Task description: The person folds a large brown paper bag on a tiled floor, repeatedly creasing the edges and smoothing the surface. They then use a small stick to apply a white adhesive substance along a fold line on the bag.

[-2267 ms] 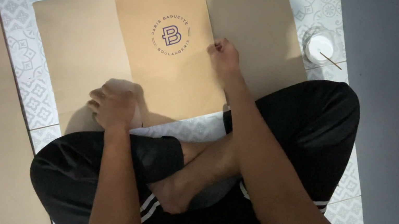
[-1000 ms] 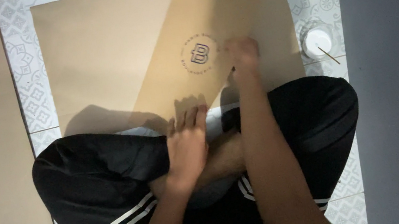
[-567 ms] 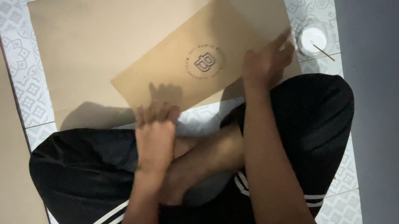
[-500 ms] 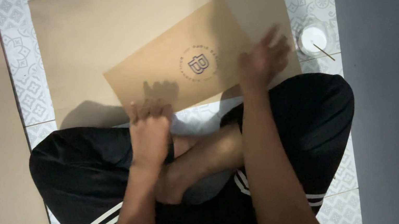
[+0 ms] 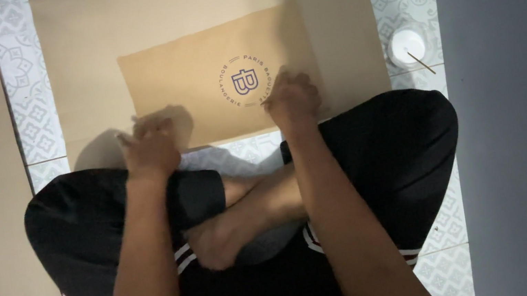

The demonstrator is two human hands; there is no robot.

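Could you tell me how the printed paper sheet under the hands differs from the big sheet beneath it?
The printed sheet carries a round purple emblem; the big sheet looks plain. The printed sheet is smaller and lies on top, slightly turned; the big sheet sits square to the floor tiles. The left hand and right hand press the printed sheet's near edge. Both are flat brown paper.
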